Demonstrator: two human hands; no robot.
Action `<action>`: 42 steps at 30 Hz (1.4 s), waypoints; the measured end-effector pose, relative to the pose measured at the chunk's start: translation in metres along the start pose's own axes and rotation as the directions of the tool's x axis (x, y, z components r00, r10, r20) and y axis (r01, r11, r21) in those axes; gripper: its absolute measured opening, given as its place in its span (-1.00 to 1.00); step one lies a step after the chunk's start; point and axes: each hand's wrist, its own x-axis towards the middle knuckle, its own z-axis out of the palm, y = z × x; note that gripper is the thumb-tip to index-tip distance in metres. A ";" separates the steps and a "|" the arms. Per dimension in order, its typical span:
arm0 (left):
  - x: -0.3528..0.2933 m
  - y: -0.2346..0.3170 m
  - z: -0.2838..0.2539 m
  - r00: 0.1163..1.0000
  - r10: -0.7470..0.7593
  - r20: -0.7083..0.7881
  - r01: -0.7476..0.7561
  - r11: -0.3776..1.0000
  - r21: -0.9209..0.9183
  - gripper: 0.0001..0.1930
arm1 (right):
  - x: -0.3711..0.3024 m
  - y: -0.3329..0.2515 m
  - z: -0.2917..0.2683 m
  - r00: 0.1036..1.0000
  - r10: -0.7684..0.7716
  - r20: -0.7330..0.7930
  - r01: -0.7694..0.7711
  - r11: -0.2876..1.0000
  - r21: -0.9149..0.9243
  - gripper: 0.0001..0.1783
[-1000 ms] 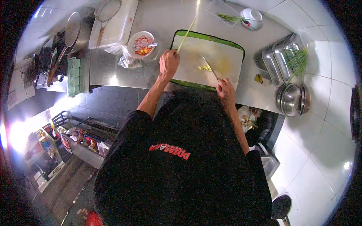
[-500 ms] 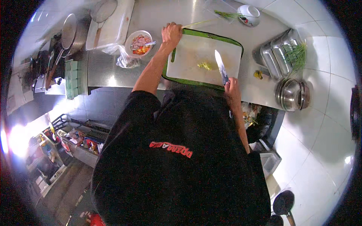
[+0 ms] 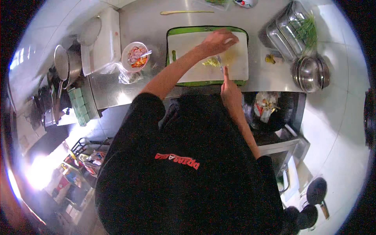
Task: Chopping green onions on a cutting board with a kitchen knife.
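Observation:
My right hand (image 3: 231, 93) grips a knife with its index finger stretched along it. The narrow blade (image 3: 219, 61) points away from me over a white cutting board (image 3: 188, 72) with a green border. Beside the blade lies a small heap of finely chopped pale yellow-green pieces (image 3: 210, 62). My left hand (image 3: 220, 41) hovers above the far right part of the board, fingers curved, with nothing visible in them. A long pale green stalk (image 3: 187, 12) lies on the steel counter beyond the board.
To the left stands a white bowl (image 3: 124, 58) of sliced pink and red pieces with a spoon, beside a plastic bag (image 3: 130, 77). At right are steel trays (image 3: 279, 37), green herbs (image 3: 307, 31), nested steel bowls (image 3: 307, 74) and a small yellowish-brown lump (image 3: 270, 58).
My left hand has let go of the stalk, left on the counter, and moved right over the board. The knife has shifted left to the chopped heap. The whole view has shifted.

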 end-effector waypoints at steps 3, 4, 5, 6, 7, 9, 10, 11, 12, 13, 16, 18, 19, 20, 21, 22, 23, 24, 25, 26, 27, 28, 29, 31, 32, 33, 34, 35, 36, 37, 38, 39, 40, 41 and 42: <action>0.015 -0.024 0.039 0.885 0.447 0.133 -0.450 0.893 -0.012 -0.72 | -0.007 -0.018 0.014 0.996 0.080 -0.050 -0.082 0.995 -0.055 -0.18; 0.007 -0.032 0.047 0.807 0.580 0.112 -0.590 0.792 0.156 -0.68 | -0.009 -0.024 0.017 0.994 0.096 -0.058 -0.101 0.989 -0.103 -0.16; 0.001 -0.040 0.056 0.813 0.571 0.118 -0.583 0.801 0.138 -0.68 | -0.010 -0.027 0.017 0.993 0.110 -0.041 -0.113 0.989 -0.098 -0.16; 0.002 -0.038 0.065 0.826 0.531 0.188 -0.554 0.827 0.100 -0.66 | -0.010 -0.034 0.003 0.985 0.170 0.016 -0.167 0.977 -0.132 -0.15; 0.002 -0.036 0.074 0.833 0.489 0.259 -0.521 0.851 0.066 -0.64 | -0.011 -0.038 -0.005 0.970 0.229 0.075 -0.215 0.962 -0.167 -0.14; 0.001 -0.015 0.060 0.878 0.421 0.227 -0.432 0.902 -0.003 -0.62 | -0.018 -0.037 0.007 0.975 0.223 0.013 -0.215 0.953 -0.214 -0.14; -0.003 -0.015 0.051 0.857 0.478 0.194 -0.499 0.864 0.074 -0.61 | -0.018 -0.039 0.021 0.983 0.179 -0.034 -0.182 0.966 -0.181 -0.13; 0.000 -0.015 0.051 0.812 0.560 0.163 -0.580 0.804 0.130 -0.61 | -0.015 -0.038 0.031 0.981 0.165 -0.101 -0.180 0.971 -0.156 -0.12; 0.003 -0.022 0.059 0.809 0.555 0.194 -0.579 0.810 0.096 -0.61 | -0.019 -0.029 0.050 0.974 0.105 -0.199 -0.127 0.987 -0.100 -0.12; 0.004 -0.026 0.065 0.807 0.557 0.197 -0.579 0.812 0.079 -0.61 | -0.018 -0.033 0.045 0.974 0.121 -0.193 -0.142 0.985 -0.099 -0.12; 0.010 -0.046 0.094 0.792 0.610 -0.028 -0.608 0.791 0.070 -0.64 | -0.009 -0.050 0.020 0.977 0.199 -0.078 -0.210 0.958 -0.193 -0.10; 0.007 -0.044 0.070 0.804 0.554 0.214 -0.572 0.820 0.025 -0.59 | -0.012 -0.047 0.043 0.976 0.170 -0.133 -0.189 0.971 -0.143 -0.10; 0.013 -0.047 0.058 0.752 0.490 0.441 -0.544 0.839 -0.005 -0.54 | -0.005 -0.046 0.052 0.967 0.143 -0.211 -0.166 0.981 -0.098 -0.10; 0.017 -0.049 0.052 0.739 0.544 0.396 -0.581 0.813 -0.033 -0.56 | 0.002 -0.043 0.059 0.968 0.215 -0.130 -0.223 0.974 -0.049 -0.14; 0.020 -0.048 0.053 0.738 0.547 0.396 -0.580 0.813 -0.043 -0.56 | 0.000 -0.045 0.052 0.967 0.223 -0.127 -0.231 0.972 -0.049 -0.14; 0.021 -0.047 0.055 0.734 0.560 0.385 -0.584 0.809 -0.065 -0.57 | -0.003 -0.051 0.038 0.970 0.203 -0.136 -0.214 0.974 -0.068 -0.14; 0.020 -0.045 0.057 0.729 0.574 0.373 -0.588 0.804 -0.089 -0.57 | -0.007 -0.055 0.031 0.972 0.185 -0.146 -0.199 0.976 -0.088 -0.14; 0.018 -0.038 0.059 0.724 0.578 0.378 -0.594 0.800 -0.085 -0.59 | -0.015 -0.053 0.041 0.970 0.195 -0.145 -0.209 0.974 -0.088 -0.14; 0.018 -0.040 0.055 0.728 0.573 0.376 -0.595 0.801 -0.068 -0.59 | -0.012 -0.048 0.056 0.967 0.153 -0.205 -0.161 0.987 -0.022 -0.15; 0.015 -0.039 0.051 0.733 0.574 0.364 -0.593 0.802 -0.069 -0.60 | -0.008 -0.041 0.069 0.957 0.117 -0.267 -0.110 0.993 0.043 -0.15; 0.010 -0.040 0.050 0.738 0.575 0.354 -0.588 0.805 -0.079 -0.60 | -0.005 -0.043 0.062 0.958 0.111 -0.266 -0.103 0.994 0.044 -0.15; 0.009 -0.039 0.053 0.718 0.578 0.388 -0.577 0.806 -0.135 -0.63 | -0.005 -0.049 0.044 0.972 0.157 -0.176 -0.160 0.987 0.000 -0.15; 0.012 -0.041 0.052 0.715 0.581 0.390 -0.577 0.805 -0.141 -0.63 | -0.005 -0.053 0.031 0.975 0.207 -0.086 -0.211 0.976 -0.048 -0.15; 0.018 -0.049 0.053 0.718 0.626 0.305 -0.656 0.755 -0.004 -0.64 | -0.001 -0.047 0.041 0.978 0.181 -0.100 -0.188 0.980 -0.069 -0.14; 0.016 -0.049 0.055 0.731 0.602 0.322 -0.646 0.763 0.039 -0.65 | 0.000 -0.039 0.064 0.973 0.116 -0.202 -0.126 0.991 -0.039 -0.13; 0.013 -0.047 0.053 0.738 0.592 0.324 -0.638 0.768 0.048 -0.65 | 0.000 -0.035 0.078 0.955 0.045 -0.294 -0.050 0.999 -0.011 -0.13; 0.016 -0.041 0.059 0.719 0.589 0.368 -0.628 0.778 -0.016 -0.64 | 0.000 -0.050 0.058 0.964 0.220 -0.148 -0.233 0.969 -0.075 -0.12; 0.018 -0.039 0.058 0.702 0.579 0.415 -0.611 0.789 -0.065 -0.64 | 0.004 -0.051 0.053 0.962 0.227 -0.153 -0.240 0.968 -0.073 -0.12; 0.018 -0.040 0.054 0.707 0.573 0.415 -0.607 0.792 -0.061 -0.64 | 0.006 -0.053 0.050 0.963 0.229 -0.144 -0.243 0.966 -0.086 -0.11; 0.019 -0.041 0.050 0.709 0.570 0.415 -0.618 0.786 -0.025 -0.64 | 0.008 -0.054 0.049 0.963 0.233 -0.136 -0.247 0.964 -0.100 -0.09; 0.019 -0.043 0.048 0.710 0.569 0.415 -0.628 0.778 0.009 -0.63 | 0.004 -0.045 0.069 0.967 0.129 -0.219 -0.144 0.988 -0.057 -0.07; 0.017 -0.045 0.053 0.712 0.566 0.416 -0.626 0.779 0.012 -0.63 | -0.001 -0.041 0.071 0.968 0.126 -0.218 -0.141 0.988 -0.057 -0.07; 0.014 -0.050 0.059 0.715 0.578 0.394 -0.628 0.778 -0.003 -0.63 | -0.002 -0.049 0.061 0.972 0.138 -0.189 -0.153 0.986 -0.068 -0.09; 0.006 -0.057 0.061 0.723 0.578 0.378 -0.620 0.784 -0.013 -0.63 | -0.003 -0.056 0.055 0.978 0.145 -0.152 -0.158 0.985 -0.074 -0.11; 0.008 -0.056 0.063 0.721 0.582 0.377 -0.623 0.782 -0.016 -0.63 | 0.002 -0.057 0.048 0.972 0.143 -0.187 -0.163 0.982 -0.097 -0.10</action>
